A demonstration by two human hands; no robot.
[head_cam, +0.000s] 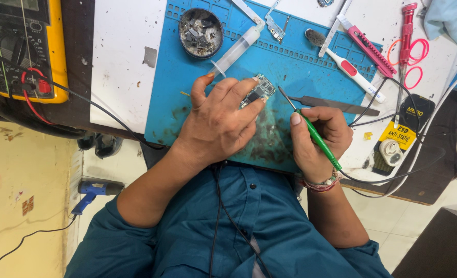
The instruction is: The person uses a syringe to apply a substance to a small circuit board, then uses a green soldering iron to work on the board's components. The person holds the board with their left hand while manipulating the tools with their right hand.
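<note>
My left hand (219,121) rests on a blue work mat (182,77) and pinches a small circuit board (257,91) between its fingertips. My right hand (318,139) grips a thin green-handled tool (316,135), held like a pen. The tool's metal tip points up and left, ending just right of the board. A dark cable runs from the right wrist off to the right.
On the mat lie a syringe (237,49), a round tin of scrap parts (201,32), metal tweezers (274,25) and a flat dark blade (336,104). A yellow multimeter (22,46) stands at the left. A white brush (349,69), red screwdriver (406,31) and pink rings (411,62) lie at the right.
</note>
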